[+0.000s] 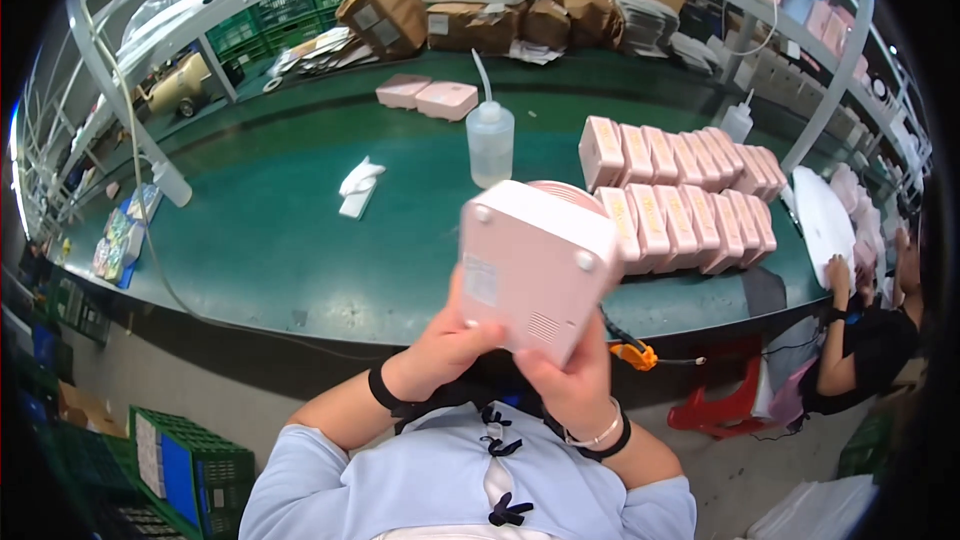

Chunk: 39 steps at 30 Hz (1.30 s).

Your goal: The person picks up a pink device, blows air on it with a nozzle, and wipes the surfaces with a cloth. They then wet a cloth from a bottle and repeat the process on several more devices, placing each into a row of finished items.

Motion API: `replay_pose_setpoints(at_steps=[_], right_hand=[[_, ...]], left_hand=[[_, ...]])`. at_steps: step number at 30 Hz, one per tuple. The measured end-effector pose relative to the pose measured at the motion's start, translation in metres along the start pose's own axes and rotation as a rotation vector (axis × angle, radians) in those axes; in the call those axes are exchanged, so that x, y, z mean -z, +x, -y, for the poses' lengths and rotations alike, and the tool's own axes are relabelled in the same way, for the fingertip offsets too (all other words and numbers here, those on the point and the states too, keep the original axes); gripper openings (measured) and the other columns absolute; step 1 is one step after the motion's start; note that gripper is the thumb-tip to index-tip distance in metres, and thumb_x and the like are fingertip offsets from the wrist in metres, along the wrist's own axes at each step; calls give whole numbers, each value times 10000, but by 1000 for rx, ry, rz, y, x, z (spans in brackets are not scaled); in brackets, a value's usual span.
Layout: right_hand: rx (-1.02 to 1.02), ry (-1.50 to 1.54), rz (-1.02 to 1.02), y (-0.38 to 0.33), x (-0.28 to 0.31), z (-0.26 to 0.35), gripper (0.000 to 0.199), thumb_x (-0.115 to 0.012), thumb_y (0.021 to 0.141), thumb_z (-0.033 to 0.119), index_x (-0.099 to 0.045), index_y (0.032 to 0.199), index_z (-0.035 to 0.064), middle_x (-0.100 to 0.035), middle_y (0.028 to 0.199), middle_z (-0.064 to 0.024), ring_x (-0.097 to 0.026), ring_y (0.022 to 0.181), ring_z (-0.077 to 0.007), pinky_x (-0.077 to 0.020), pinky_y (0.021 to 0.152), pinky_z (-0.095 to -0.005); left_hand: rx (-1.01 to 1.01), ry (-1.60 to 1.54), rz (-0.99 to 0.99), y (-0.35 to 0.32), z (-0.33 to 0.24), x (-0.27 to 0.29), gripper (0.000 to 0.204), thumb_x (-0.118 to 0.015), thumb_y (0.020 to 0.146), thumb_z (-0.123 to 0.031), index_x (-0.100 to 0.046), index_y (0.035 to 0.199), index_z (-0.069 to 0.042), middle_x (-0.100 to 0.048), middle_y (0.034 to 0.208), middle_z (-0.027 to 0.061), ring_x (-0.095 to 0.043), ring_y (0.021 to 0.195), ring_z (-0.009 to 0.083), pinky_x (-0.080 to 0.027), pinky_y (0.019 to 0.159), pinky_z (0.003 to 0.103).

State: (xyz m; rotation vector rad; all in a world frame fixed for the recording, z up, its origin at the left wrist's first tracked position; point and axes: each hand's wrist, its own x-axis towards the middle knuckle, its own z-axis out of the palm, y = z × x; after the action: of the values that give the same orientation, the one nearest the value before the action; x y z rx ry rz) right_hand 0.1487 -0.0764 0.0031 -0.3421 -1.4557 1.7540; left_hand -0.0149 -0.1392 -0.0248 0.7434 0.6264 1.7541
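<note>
A pale pink box-shaped plastic housing (525, 270) is lifted in front of me over the table's near edge. Round white feet, a label and small vent slots show on the face turned to me, and a ribbed round part rises behind its far edge. My left hand (432, 352) grips its lower left side, thumb pressed on the face. From the lower right, my right hand (577, 380) holds it too, its thumb near the bottom corner. The fingers behind the housing are hidden. Just beyond it stands a clear squeeze bottle (490, 145) with a long bent nozzle.
Two rows of similar pink housings (690, 230) stand at right on the green table (250, 260). A folded white cloth (360, 185) lies left of the bottle; two flat pink boxes (430, 96) lie behind. An orange-handled tool (635, 354) hangs at the front edge. A co-worker (860, 350) sits far right.
</note>
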Motion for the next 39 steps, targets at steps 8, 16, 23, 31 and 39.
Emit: replay_pose_setpoints(at_steps=[8, 16, 23, 31, 39], right_hand=[[471, -425, -672, -69, 142, 87, 664, -644, 857, 68, -366, 1448, -48, -488, 1402, -143, -492, 1279, -261, -392, 1090, -414], [158, -811, -1027, -56, 286, 137, 346, -652, 911, 101, -584, 1225, -26, -662, 1094, -63, -620, 944, -128, -498, 835, -265], [-151, -781, -1066, -26, 436, 125, 330, -720, 818, 124, -632, 1128, 54, -670, 939, -16, -615, 770, -103, -482, 645, -235], [-284, -682, -872, 31, 516, 93, 410, -623, 841, -18, -561, 1246, -4, -660, 1100, -89, -666, 949, -210, -564, 781, -317], [-235, -515, -837, 66, 496, 71, 450, -595, 888, -12, -515, 1330, 5, -642, 1187, -95, -642, 1047, -207, -518, 915, -313]], left_hand=[[60, 493, -148, 156, -105, 55, 340, -686, 907, -135, -566, 1210, -38, -598, 1180, 69, -587, 1125, 207, -492, 956, 362], [-22, 1747, -392, 328, -142, 289, 884, -876, 661, -367, -485, 1375, -22, -525, 1363, 195, -497, 1278, 324, -439, 1047, 412], [-244, 2315, 265, 397, -137, 241, 1123, -950, 383, -298, -496, 1391, -105, -474, 1429, 219, -442, 1324, 410, -366, 1122, 488], [4, 2380, 352, 450, -117, 239, 1189, -900, 525, -500, -337, 1516, -158, -344, 1554, 201, -303, 1441, 409, -294, 1151, 549], [26, 2277, 659, 480, -100, 246, 1172, -844, 582, -581, -305, 1531, -153, -350, 1551, 184, -306, 1438, 406, -210, 1183, 549]])
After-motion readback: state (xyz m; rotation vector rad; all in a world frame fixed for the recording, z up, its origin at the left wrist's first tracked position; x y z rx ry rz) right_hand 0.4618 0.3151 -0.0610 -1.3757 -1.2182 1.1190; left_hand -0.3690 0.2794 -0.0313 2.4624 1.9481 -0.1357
